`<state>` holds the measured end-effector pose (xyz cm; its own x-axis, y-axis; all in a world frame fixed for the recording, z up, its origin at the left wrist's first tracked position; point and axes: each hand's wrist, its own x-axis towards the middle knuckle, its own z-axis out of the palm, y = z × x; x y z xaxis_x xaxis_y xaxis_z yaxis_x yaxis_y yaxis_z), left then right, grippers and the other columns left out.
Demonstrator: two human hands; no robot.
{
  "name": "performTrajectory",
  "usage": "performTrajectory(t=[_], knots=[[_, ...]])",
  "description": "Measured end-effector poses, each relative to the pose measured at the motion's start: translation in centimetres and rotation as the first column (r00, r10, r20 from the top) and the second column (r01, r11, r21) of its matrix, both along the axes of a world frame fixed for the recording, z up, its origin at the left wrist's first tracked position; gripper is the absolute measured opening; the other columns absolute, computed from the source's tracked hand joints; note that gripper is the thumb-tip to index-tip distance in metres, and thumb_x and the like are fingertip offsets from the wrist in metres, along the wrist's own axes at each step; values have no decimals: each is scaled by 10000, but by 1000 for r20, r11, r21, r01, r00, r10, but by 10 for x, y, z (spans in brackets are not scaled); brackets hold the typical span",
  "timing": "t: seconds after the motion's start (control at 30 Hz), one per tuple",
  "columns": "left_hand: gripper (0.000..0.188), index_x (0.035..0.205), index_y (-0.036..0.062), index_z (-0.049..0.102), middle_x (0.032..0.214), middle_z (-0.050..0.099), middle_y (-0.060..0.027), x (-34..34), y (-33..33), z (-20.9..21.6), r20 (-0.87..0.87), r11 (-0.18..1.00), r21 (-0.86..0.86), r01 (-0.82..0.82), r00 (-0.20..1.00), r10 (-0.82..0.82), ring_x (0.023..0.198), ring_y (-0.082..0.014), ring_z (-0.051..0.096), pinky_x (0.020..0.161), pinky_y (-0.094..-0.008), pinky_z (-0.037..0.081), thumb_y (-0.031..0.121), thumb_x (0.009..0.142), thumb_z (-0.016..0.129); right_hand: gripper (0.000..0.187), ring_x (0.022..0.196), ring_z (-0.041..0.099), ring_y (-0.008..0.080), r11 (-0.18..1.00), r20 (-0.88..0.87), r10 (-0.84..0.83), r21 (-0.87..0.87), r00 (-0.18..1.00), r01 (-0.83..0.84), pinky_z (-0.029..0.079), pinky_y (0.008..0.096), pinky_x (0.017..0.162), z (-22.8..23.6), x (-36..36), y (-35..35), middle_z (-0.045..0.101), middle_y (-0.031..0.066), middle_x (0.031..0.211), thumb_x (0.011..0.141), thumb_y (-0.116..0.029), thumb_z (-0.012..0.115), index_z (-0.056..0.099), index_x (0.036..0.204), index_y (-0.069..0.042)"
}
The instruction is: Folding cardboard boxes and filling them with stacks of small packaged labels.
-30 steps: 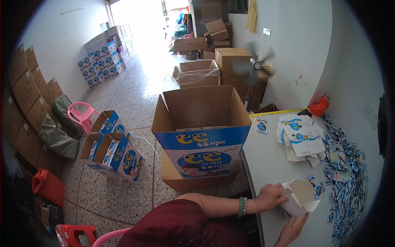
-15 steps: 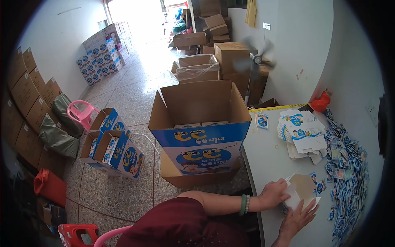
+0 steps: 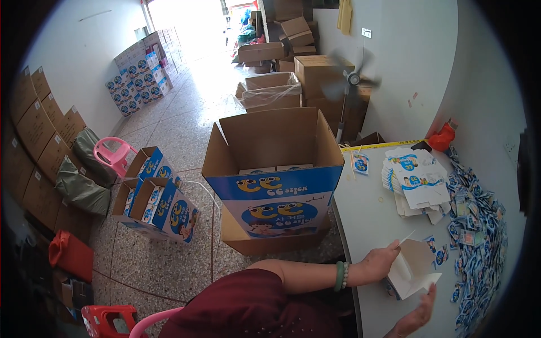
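Note:
A small white-and-blue folding carton (image 3: 414, 262) stands open-topped on the table, its flaps spread and its pale inside showing. My left hand (image 3: 376, 265), with beaded bracelets at the wrist, is closed on the carton's left edge by a raised flap. My right hand (image 3: 417, 315) is open beside the carton's near right flap, its fingertips close to that flap; whether they touch it I cannot tell. Several small blue sachets (image 3: 440, 254) lie just beyond the carton. A long heap of blue sachets (image 3: 479, 253) runs along the table's right side.
A stack of flattened white cartons (image 3: 417, 180) lies farther back on the table (image 3: 360, 208). Left of the table stands a large open blue-and-white box (image 3: 270, 208) with cartons inside. Smaller filled boxes (image 3: 160, 208), a pink chair (image 3: 112, 155) and a fan (image 3: 353, 79) stand around.
My right hand has drawn back from the carton, down and slightly right. The carton's flaps stand wider apart. My left hand has stayed at its left edge.

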<state>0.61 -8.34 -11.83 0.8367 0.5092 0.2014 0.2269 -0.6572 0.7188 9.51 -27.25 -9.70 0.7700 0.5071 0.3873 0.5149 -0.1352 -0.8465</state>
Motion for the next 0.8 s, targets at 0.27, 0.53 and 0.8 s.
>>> performTrajectory(t=[0.27, 0.53, 0.8], knots=[[380, 1113, -64, 533, 1268, 469, -203, 1, -3, 5, -93, 993, 103, 51, 995, -41, 766, -363, 646, 679, -414, 554, -36, 734, 538, 440, 1165, 499, 249, 982, -526, -104, 79, 844, 170, 369, 344, 1007, -56, 33, 31, 522, 133, 1253, 925, -202, 502, 446, 1319, -16], [341, 1174, -11, 577, 1202, 585, -153, -2, 34, -4, 659, 768, -515, 381, 749, 69, 1131, -279, 585, 926, -311, 450, 57, 847, 512, 502, 1080, 535, 237, 996, -542, 21, 87, 840, 31, 406, 344, 954, -53, 37, 33, 537, 135, 1222, 843, -45, 429, 419, 1343, -4], [540, 1371, 63, 412, 1219, 563, -241, 35, 27, -5, 54, 913, -370, 174, 985, -166, 1139, -384, 530, 965, -408, 422, 47, 837, 491, 572, 1206, 481, 270, 975, -461, -7, 194, 887, 108, 371, 367, 1023, -42, 26, 40, 493, 153, 1316, 792, -21, 456, 406, 1362, -15]])
